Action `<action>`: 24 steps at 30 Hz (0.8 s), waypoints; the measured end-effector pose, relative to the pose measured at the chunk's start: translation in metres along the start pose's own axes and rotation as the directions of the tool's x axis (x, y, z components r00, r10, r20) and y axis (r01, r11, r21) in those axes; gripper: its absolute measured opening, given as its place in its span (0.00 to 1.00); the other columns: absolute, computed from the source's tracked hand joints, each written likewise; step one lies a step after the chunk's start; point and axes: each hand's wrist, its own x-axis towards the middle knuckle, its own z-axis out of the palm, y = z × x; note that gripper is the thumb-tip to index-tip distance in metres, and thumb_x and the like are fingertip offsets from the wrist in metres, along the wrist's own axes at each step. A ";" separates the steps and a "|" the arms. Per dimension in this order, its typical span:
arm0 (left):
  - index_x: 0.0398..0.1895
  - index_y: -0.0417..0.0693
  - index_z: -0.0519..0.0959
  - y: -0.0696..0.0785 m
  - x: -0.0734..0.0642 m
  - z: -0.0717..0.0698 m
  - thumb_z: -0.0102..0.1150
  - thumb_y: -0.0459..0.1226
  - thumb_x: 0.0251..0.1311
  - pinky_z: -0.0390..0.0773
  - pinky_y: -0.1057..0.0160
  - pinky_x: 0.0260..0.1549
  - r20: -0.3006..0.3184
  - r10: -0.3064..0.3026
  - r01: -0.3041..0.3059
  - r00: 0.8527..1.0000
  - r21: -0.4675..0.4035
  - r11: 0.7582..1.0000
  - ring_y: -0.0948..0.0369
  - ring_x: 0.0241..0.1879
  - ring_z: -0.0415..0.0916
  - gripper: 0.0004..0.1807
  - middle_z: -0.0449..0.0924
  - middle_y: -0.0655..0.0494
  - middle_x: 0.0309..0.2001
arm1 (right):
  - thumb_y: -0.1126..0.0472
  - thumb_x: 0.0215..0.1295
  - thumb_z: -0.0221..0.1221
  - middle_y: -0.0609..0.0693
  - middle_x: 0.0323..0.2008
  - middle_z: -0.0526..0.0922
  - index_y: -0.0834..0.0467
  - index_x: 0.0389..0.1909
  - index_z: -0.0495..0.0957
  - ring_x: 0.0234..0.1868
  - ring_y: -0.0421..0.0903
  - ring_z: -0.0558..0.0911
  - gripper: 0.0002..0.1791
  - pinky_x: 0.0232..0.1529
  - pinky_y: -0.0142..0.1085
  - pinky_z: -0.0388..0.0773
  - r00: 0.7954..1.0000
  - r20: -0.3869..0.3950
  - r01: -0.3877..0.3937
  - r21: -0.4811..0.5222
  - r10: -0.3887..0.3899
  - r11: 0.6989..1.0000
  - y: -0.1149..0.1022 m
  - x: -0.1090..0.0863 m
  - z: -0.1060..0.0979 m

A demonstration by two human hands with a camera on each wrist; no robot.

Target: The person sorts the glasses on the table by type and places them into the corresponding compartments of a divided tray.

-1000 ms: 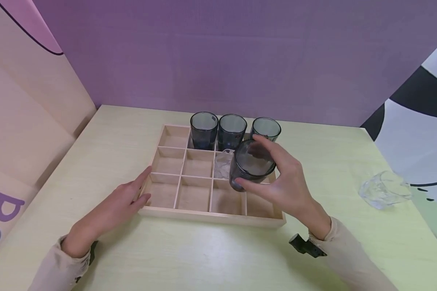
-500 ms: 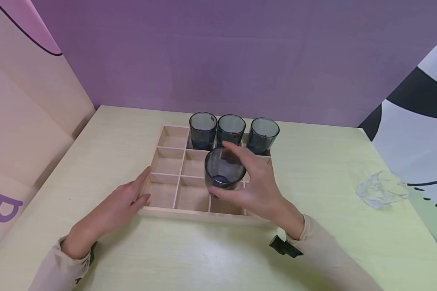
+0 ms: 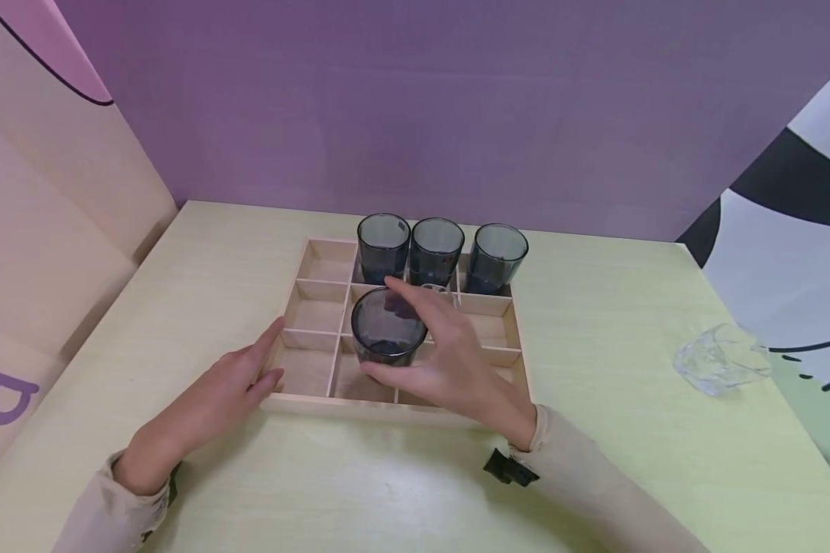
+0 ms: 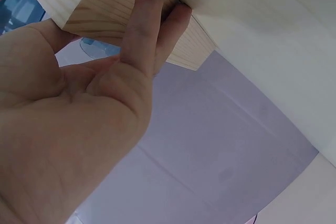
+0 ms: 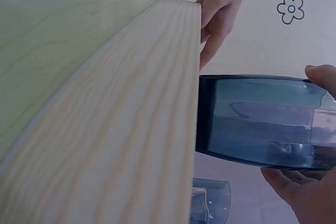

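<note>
My right hand (image 3: 449, 357) grips a smoky dark drinking glass (image 3: 387, 326) between thumb and fingers, upright over the middle and front rows of a divided wooden tray (image 3: 360, 409). In the right wrist view the base of this glass (image 5: 252, 121) is near the top edge of the tray's front wall (image 5: 115, 108); whether they touch I cannot tell. My left hand (image 3: 214, 388) rests at the tray's left side, its extended fingers touching the outer wall (image 4: 105, 14). A clear glass (image 3: 441, 290) in the middle row is mostly hidden behind my right hand.
Three dark glasses stand in the tray's back row: a left one (image 3: 383, 247), a middle one (image 3: 437, 250) and a slightly tilted right one (image 3: 496, 257). Another clear glass (image 3: 722, 359) sits at the table's right side. A purple partition (image 3: 449, 115) rises behind the table.
My right hand has carried the dark glass leftward across the tray, from over its right part to the second column. The left hand stays at the tray's left side.
</note>
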 end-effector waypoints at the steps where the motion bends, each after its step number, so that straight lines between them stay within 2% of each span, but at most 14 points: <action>1: 0.79 0.36 0.45 0.000 0.000 0.000 0.52 0.33 0.72 0.69 0.63 0.33 -0.001 -0.001 0.001 1.000 0.002 1.000 0.67 0.24 0.66 0.39 0.71 0.64 0.24 | 0.54 0.40 0.81 0.54 0.55 0.80 0.58 0.70 0.67 0.57 0.49 0.78 0.53 0.54 0.46 0.77 1.000 -0.002 0.002 -0.001 -0.002 1.000 0.000 0.000 0.001; 6: 0.79 0.35 0.45 0.000 0.000 0.000 0.52 0.33 0.72 0.69 0.63 0.32 -0.002 -0.007 0.007 1.000 0.007 1.000 0.68 0.24 0.66 0.39 0.71 0.64 0.24 | 0.53 0.40 0.81 0.52 0.57 0.79 0.57 0.70 0.67 0.59 0.48 0.76 0.54 0.56 0.47 0.75 1.000 -0.012 0.023 -0.001 -0.023 1.000 -0.001 -0.003 0.005; 11: 0.79 0.36 0.46 -0.001 -0.001 0.001 0.53 0.33 0.71 0.69 0.64 0.30 -0.018 -0.009 0.010 1.000 0.021 1.000 0.67 0.23 0.64 0.39 0.70 0.64 0.23 | 0.53 0.40 0.81 0.52 0.57 0.79 0.58 0.70 0.66 0.58 0.47 0.76 0.54 0.58 0.45 0.74 0.999 -0.005 0.052 0.053 -0.052 0.997 -0.001 -0.005 0.013; 14: 0.79 0.36 0.47 -0.002 0.000 0.002 0.53 0.33 0.71 0.68 0.64 0.29 -0.026 -0.010 0.010 1.000 0.032 0.999 0.67 0.23 0.64 0.39 0.69 0.64 0.22 | 0.52 0.40 0.81 0.52 0.59 0.78 0.56 0.71 0.66 0.59 0.47 0.76 0.54 0.60 0.46 0.72 0.999 0.026 0.020 0.063 -0.021 0.998 -0.001 -0.009 0.017; 18: 0.79 0.38 0.46 -0.002 0.001 0.002 0.53 0.34 0.72 0.68 0.65 0.28 -0.024 -0.012 0.013 1.000 0.034 0.999 0.67 0.22 0.63 0.39 0.68 0.63 0.22 | 0.50 0.42 0.80 0.49 0.62 0.76 0.52 0.72 0.65 0.62 0.44 0.75 0.54 0.60 0.46 0.73 0.995 0.077 -0.060 0.041 0.056 0.997 0.001 -0.013 0.023; 24: 0.79 0.38 0.46 -0.001 0.000 0.002 0.52 0.35 0.72 0.67 0.64 0.29 -0.026 -0.020 0.021 0.999 0.040 0.999 0.67 0.22 0.62 0.38 0.68 0.62 0.22 | 0.48 0.43 0.79 0.47 0.63 0.75 0.48 0.73 0.65 0.61 0.43 0.75 0.53 0.59 0.48 0.73 0.988 0.099 -0.118 0.018 0.116 0.993 0.007 -0.015 0.028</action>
